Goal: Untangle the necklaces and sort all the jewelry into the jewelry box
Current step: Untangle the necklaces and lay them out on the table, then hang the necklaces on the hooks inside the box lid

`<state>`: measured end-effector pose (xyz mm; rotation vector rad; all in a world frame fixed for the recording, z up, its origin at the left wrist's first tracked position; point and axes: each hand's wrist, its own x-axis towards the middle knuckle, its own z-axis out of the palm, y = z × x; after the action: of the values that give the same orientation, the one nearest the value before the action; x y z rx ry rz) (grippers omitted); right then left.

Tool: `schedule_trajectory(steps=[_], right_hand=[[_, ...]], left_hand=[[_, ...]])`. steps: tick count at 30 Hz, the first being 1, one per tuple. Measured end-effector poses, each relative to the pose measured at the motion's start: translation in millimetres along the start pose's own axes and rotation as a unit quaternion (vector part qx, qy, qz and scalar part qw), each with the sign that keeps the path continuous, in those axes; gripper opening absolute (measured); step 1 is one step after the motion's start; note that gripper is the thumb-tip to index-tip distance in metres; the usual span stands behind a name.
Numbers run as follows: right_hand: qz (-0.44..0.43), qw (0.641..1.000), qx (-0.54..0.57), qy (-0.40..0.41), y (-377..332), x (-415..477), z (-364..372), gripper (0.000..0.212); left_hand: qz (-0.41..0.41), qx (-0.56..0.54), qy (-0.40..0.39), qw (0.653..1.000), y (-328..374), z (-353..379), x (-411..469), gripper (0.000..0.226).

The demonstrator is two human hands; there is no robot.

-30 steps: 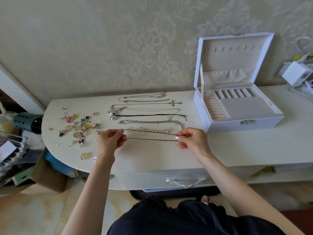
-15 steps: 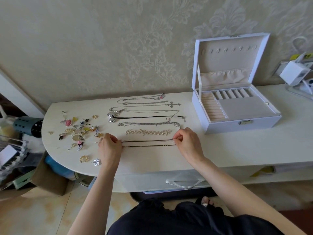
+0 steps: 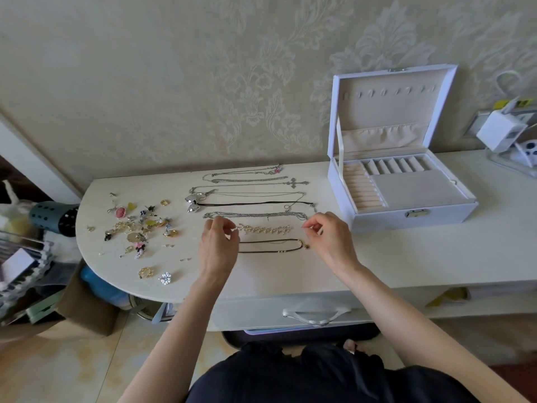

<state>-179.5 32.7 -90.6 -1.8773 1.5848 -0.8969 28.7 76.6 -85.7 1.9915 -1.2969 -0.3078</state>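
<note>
The left hand [image 3: 218, 245] hovers just above the table [image 3: 406, 257] at mid-frame, fingers curled and thumb close to the forefinger. Whether anything is pinched there cannot be told. To its right, the right hand [image 3: 329, 238] is raised the same way, thumb and forefinger tips drawn together. Its hold is equally unclear.

Between the two hands a dark cord necklace [image 3: 279, 251] lies flat on the table in a long narrow loop, with a small pendant at its right end. Just above it in the frame lies a gold link chain [image 3: 266, 229]. Above that come a silver chain [image 3: 255, 215], a black cord with a silver heart [image 3: 193, 203] and a necklace with a cross [image 3: 296, 183], each laid out in its own row.

At left a scatter of small jewelry [image 3: 139, 225] covers the rounded end of the table. A gold ring [image 3: 145, 271] and a snowflake piece [image 3: 165, 278] lie nearer the lower edge. At right the white jewelry box [image 3: 377, 221] stands open, its lid upright against the wall.
</note>
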Motion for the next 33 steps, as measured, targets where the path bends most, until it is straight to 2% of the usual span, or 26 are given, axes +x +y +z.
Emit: schedule_trajectory(steps=[6,11,16,24,30,33], right_hand=[[-0.041,0.999,-0.012,-0.031,-4.7,13.2,-17.7,0.005],[-0.046,0.998,-0.027,-0.044,-18.9,58.9,-20.0,0.009],[-0.040,0.994,-0.058,-0.081,-33.4,122.9,9.2,0.013],[-0.070,0.981,-0.143,-0.109,-26.4,186.9,55.6,0.020],[-0.080,0.974,-0.191,-0.089,-21.6,201.0,70.8,0.015],[-0.104,0.957,-0.249,-0.106,-24.0,208.0,71.5,0.019]], left_hand=[[0.099,0.018,-0.068,0.993,30.7,19.1,7.9,0.007],[0.106,0.051,-0.091,0.989,51.6,41.0,55.0,0.010],[0.065,0.100,-0.097,0.988,60.2,60.1,121.2,0.017],[0.052,0.168,-0.133,0.975,39.9,83.0,191.2,0.036],[0.070,0.234,-0.134,0.961,27.7,87.1,202.0,0.023],[0.099,0.260,-0.140,0.950,27.4,89.1,200.8,0.025]])
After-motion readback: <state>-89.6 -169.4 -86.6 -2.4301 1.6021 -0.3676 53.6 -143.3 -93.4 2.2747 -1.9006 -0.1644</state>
